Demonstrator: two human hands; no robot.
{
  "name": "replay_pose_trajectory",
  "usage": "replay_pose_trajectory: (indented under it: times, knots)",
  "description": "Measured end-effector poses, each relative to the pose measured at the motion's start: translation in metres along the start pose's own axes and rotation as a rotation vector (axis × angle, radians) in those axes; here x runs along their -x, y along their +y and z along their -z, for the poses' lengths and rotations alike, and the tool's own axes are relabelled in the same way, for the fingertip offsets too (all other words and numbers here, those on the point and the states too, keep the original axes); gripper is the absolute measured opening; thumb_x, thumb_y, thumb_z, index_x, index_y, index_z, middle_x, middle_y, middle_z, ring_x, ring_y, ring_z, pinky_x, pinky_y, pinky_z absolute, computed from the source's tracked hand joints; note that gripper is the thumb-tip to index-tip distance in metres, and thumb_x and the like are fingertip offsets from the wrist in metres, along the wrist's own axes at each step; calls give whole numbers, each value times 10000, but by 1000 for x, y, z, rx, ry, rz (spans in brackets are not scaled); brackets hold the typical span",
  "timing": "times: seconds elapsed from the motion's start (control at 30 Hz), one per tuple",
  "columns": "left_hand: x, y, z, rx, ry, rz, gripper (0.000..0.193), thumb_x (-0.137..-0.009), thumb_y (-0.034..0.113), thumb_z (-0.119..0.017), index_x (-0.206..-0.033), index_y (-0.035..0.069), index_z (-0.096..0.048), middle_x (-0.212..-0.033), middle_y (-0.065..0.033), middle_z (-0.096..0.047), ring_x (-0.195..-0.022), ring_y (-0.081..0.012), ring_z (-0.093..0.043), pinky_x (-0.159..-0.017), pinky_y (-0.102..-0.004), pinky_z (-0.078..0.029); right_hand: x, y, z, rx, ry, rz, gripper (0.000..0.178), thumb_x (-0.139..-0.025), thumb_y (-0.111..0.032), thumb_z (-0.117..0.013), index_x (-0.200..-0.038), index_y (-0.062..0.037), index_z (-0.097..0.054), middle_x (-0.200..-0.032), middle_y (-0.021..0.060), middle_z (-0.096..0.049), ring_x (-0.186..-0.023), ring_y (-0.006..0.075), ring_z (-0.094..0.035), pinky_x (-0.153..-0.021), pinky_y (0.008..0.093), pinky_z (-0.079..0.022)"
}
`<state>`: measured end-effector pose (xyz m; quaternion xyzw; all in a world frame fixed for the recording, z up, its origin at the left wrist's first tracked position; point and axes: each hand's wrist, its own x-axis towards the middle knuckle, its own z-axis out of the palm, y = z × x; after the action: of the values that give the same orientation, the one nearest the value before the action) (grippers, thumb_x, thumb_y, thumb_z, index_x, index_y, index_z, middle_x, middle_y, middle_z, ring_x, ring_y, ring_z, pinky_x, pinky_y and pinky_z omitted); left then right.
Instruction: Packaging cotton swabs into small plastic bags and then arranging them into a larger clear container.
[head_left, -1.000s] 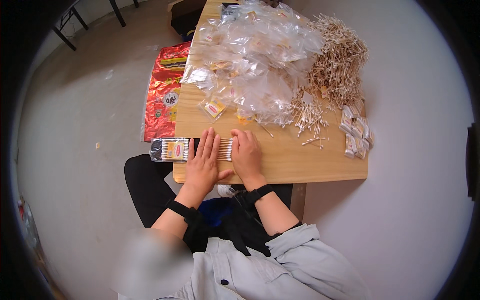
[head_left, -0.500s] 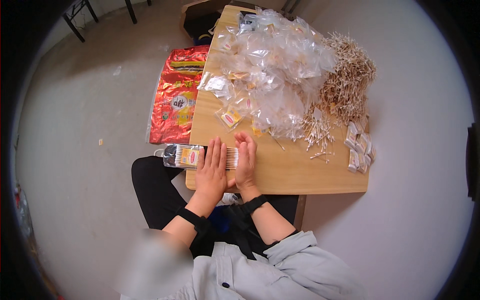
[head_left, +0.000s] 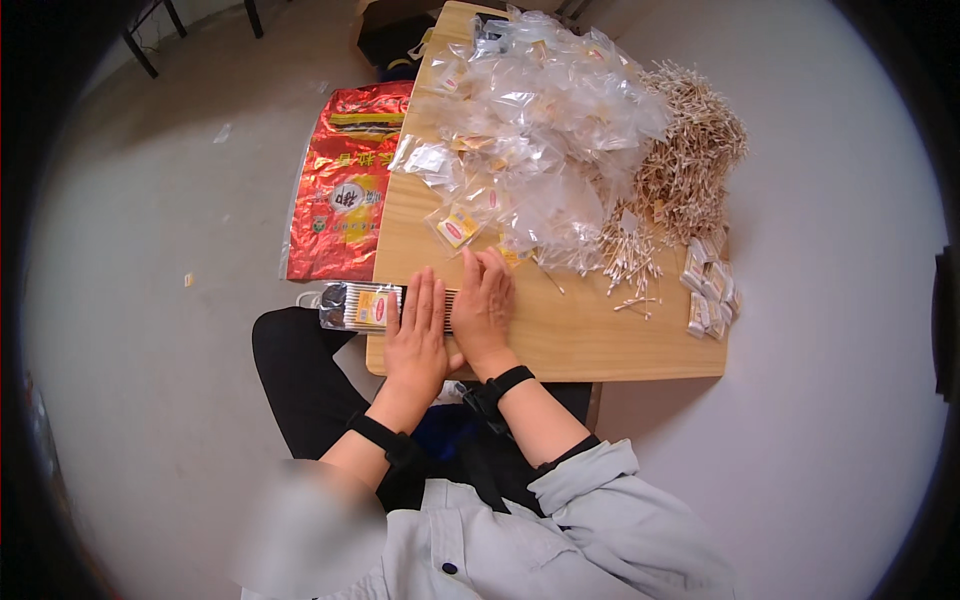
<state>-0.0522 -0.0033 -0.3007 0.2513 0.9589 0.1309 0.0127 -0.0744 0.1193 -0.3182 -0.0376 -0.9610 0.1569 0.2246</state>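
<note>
A flat clear packet of cotton swabs (head_left: 350, 306), with a yellow and white label and a dark end at the left, lies across the table's near left corner. Its left end juts past the edge. My left hand (head_left: 417, 335) rests palm down on the packet with straight fingers. At the packet's right end is my right hand (head_left: 484, 305), palm down, fingers spread a little and bent over that end. The fingertips' undersides are hidden, and so is most of the packet's right part.
Clear plastic bags (head_left: 550, 130) with yellow labels pile up on the wooden table (head_left: 600, 345). A heap of loose cotton swabs (head_left: 695, 150) stands at the right, with small swab packets (head_left: 708, 290) nearer me. A red printed sack (head_left: 350, 180) lies left of the table.
My right hand has turned from standing on edge to palm down and moved left over the packet's end. My left hand still lies on the packet. The whole view has shifted slightly.
</note>
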Motion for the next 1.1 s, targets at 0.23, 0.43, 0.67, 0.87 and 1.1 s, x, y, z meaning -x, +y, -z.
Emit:
replay_pose_trajectory:
  times: [0.23, 0.43, 0.67, 0.87, 1.1]
  knots:
    - [15, -14, 22, 94, 145, 218, 916, -777, 255, -744, -1487, -43, -247, -1602, -203, -146, -1503, -323, -113, -1184, -552, -49, 1, 9, 4, 57, 7, 9, 463, -851, -40, -548, -1309, -30, -481, -1207, 133, -453, -1267, 337, -424, -1067, 453, -367]
    - [9, -22, 31, 55, 125, 151, 833, -790, 165, -703, -1481, -18, -274, -1593, -181, -186, -1495, -304, -155, -1188, -539, -61, -1, 4, 2, -28, 41, -13, 463, -825, 16, -527, -1285, -35, -502, -1181, 134, -471, -1222, 345, -454, -1048, 461, -376]
    - [3, -6, 15, 56, 55, 0, 710, -893, 221, -580, -1494, -7, -280, -1590, -163, -226, -1485, -280, -203, -1187, -533, -64, 0, 2, -1, -55, 41, -40, 448, -835, -20, -534, -1282, -43, -504, -1184, 135, -481, -1225, 341, -452, -1052, 459, -370]
    - [5, -3, 6, -28, -19, -11, 739, -940, 400, -500, -1509, -4, -259, -1605, -152, -197, -1503, -259, -141, -1189, -511, -17, 0, 3, -1, -75, 84, -34, 390, -833, -27, -569, -1223, -46, -558, -1153, 132, -505, -1181, 334, -485, -1022, 450, -394]
    - [5, -8, 1, -3, -5, -40, 976, -816, 618, -575, -1501, -11, -277, -1607, -148, -194, -1505, -261, -130, -1188, -530, 1, 3, 6, 24, -351, -49, -60, 305, -813, -58, -610, -1115, -88, -634, -1079, 121, -526, -1047, 328, -515, -893, 453, -430]
